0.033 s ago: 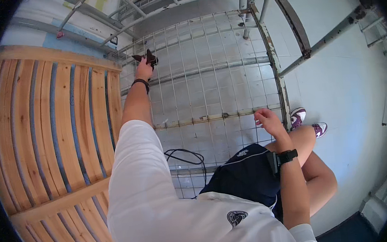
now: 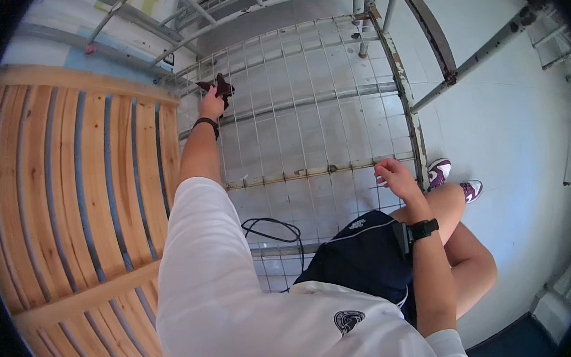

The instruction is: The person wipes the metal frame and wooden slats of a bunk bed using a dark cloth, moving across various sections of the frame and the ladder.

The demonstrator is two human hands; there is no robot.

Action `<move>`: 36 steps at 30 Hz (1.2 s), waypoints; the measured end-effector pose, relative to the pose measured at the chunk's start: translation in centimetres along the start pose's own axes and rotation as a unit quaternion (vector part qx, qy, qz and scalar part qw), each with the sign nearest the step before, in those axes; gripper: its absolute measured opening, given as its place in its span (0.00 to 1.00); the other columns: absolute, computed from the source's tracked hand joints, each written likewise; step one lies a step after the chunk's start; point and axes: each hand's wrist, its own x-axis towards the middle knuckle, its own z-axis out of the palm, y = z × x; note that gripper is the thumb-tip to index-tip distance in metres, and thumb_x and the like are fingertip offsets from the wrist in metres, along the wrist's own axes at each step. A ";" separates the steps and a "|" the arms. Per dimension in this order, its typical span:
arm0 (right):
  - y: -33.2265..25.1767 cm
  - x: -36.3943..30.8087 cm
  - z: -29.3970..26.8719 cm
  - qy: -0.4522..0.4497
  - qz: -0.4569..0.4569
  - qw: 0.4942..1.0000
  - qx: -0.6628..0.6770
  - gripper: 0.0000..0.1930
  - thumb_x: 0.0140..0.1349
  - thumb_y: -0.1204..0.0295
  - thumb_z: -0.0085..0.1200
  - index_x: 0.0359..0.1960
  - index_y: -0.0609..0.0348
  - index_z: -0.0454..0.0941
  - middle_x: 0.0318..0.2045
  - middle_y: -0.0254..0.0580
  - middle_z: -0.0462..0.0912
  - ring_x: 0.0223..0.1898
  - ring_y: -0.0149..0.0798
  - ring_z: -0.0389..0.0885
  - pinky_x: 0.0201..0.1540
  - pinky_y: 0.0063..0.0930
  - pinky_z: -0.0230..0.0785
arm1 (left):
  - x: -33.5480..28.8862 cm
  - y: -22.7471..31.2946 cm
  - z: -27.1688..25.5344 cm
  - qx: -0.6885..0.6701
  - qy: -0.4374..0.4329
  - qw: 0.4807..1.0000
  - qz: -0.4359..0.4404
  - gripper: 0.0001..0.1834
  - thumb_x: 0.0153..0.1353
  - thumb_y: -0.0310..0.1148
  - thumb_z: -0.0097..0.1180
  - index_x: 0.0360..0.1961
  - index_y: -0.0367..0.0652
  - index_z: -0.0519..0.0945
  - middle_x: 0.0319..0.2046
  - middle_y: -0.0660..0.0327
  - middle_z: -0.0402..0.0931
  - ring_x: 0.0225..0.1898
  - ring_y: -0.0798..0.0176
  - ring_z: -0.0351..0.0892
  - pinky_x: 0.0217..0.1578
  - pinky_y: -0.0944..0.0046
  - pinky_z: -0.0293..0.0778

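My left hand (image 2: 212,104) stretches far forward, closed on a crumpled dark brown cloth (image 2: 224,87) near the far left corner of the wire mesh bed base (image 2: 312,172). Parts of the cloth stick out past my fingers. The cloth is against or just above the wires; I cannot tell which. A dark band circles that wrist. My right hand (image 2: 397,178) hovers over the near right part of the mesh, beside the worn metal frame edge. Its fingers are loosely curled in, and nothing shows in them. A black watch-like device (image 2: 416,234) is strapped to my right wrist.
Wooden slats (image 2: 102,186) lie along the left side of the mesh. A looped black cable (image 2: 272,228) rests near my lap. Metal bed rails (image 2: 272,4) cross the far side, and a curved metal bar (image 2: 427,30) stands at the far right.
The brown cloth in my left hand has shifted and turned slightly. My right hand has stayed nearly still.
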 end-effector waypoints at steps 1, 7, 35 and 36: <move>0.8 -0.2 -0.7 0.014 0.003 1.000 0.010 0.09 0.67 0.68 0.52 0.42 0.60 0.76 0.32 0.35 0.81 0.31 0.30 0.79 0.32 0.24 0.70 | -0.5 1.2 1.0 0.042 -0.009 0.999 -0.003 0.26 0.68 0.27 0.44 0.67 0.37 0.63 0.66 0.44 0.62 0.60 0.42 0.69 0.58 0.56 0.68; -0.3 -0.9 0.1 0.019 -0.021 0.999 0.044 0.09 0.67 0.66 0.53 0.40 0.58 0.76 0.31 0.35 0.81 0.30 0.31 0.79 0.31 0.25 0.70 | -6.2 -3.2 1.8 -0.043 0.069 0.996 0.035 0.27 0.58 0.29 0.52 0.62 0.50 0.73 0.53 0.47 0.76 0.52 0.40 0.75 0.53 0.50 0.72; -0.2 -4.2 -0.9 -0.006 -0.056 0.998 0.038 0.14 0.64 0.59 0.53 0.40 0.56 0.77 0.33 0.36 0.82 0.32 0.33 0.81 0.33 0.28 0.71 | -32.7 -0.5 3.2 -0.104 -0.055 0.990 -0.076 0.17 0.63 0.43 0.54 0.40 0.37 0.80 0.37 0.46 0.82 0.43 0.42 0.81 0.43 0.47 0.74; -0.2 -4.3 -0.7 0.001 -0.063 0.997 0.040 0.14 0.64 0.59 0.54 0.39 0.58 0.77 0.32 0.36 0.82 0.30 0.33 0.81 0.31 0.28 0.71 | -33.0 -0.2 2.9 -0.248 -0.064 0.963 -0.088 0.20 0.64 0.46 0.55 0.39 0.37 0.80 0.35 0.48 0.83 0.40 0.45 0.82 0.41 0.50 0.74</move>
